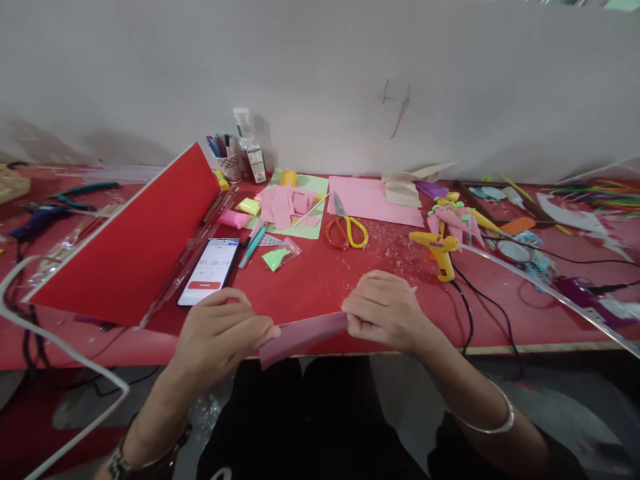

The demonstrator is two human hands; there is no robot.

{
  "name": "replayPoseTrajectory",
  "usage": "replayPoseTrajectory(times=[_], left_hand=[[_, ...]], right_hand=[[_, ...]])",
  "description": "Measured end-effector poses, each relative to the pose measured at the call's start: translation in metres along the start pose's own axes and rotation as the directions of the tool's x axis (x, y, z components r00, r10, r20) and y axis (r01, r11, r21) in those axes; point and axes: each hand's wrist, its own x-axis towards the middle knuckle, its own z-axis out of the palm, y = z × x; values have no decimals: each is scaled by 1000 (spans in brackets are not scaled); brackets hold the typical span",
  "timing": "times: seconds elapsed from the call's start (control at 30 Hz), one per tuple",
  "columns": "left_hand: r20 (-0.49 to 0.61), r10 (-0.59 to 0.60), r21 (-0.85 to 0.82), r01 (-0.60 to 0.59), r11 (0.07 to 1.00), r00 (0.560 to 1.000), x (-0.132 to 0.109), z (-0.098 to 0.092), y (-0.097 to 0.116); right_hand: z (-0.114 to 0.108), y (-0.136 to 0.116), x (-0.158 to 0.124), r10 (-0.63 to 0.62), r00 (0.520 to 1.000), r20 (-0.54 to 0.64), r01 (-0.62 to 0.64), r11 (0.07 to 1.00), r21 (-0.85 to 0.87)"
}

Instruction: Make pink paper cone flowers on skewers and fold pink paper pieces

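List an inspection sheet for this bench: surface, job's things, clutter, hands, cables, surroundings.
Surface: red table, littered with small scraps.
Job's things: pink paper strip, held over the near edge.
Clutter: scissors, glue gun, phone, red sheet, pink paper pieces, pen cup.
Hands: left hand and right hand each pinch one end of the strip.
Cables: black cable runs from the glue gun; white cable at left.
Surroundings: white wall behind.

I see the left hand (220,333) and right hand (385,310) pinching opposite ends of a pink paper strip (303,337) over the red table's (320,287) near edge. Behind them lie a phone (209,271), scissors (346,227), a yellow glue gun (439,252) and a red sheet (135,240) tilted up.
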Motion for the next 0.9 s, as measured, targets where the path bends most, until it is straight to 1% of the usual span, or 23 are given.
replayPoseTrajectory(times=[0.17, 0.3, 0.4, 0.53, 0.63, 0.7, 0.73, 0.77, 0.8, 0.83, 0.87, 0.9], left_hand=[[-30, -8, 38, 9, 999, 1000, -2, -9, -7], [-17, -32, 49, 33, 998, 999, -7, -16, -14], [-32, -39, 71, 41, 997, 999, -8, -19, -18], [-25, -41, 8, 42, 999, 999, -6, -19, -20], [-9, -48, -30, 48, 998, 999, -7, -18, -20], [-37, -112, -43, 111, 993, 993, -12, -17, -20], [-75, -144, -38, 141, 989, 987, -16, -16, -21], [-142, -195, -26, 193, 981, 971, -19, -15, -21], [-157, -203, -7, 204, 979, 967, -22, -14, -22], [-152, -195, 7, 198, 980, 969, -24, -13, -22], [-130, -188, 12, 191, 982, 974, -25, -12, -21], [-85, -162, 11, 164, 986, 983, -25, -11, -20]], right_hand=[[-7, 9, -1, 39, 999, 26, -38, 999, -15], [-12, 16, -10, 81, 997, 10, -81, 996, -32], [-15, 20, -18, 137, 991, 7, -136, 990, -45], [-20, 23, -27, 236, 972, -9, -236, 972, 5], [-24, 26, -35, 302, 953, 2, -302, 952, 53], [-28, 29, -42, 375, 927, -1, -375, 925, 59], [-30, 30, -45, 430, 903, -19, -428, 902, 55], [-33, 32, -48, 490, 870, -52, -488, 871, 49], [-35, 33, -49, 542, 834, -100, -540, 840, 47], [-37, 32, -49, 576, 804, -147, -576, 816, 48], [-38, 31, -48, 585, 790, -184, -587, 808, 51], [-38, 29, -45, 566, 799, -202, -569, 821, 49]])
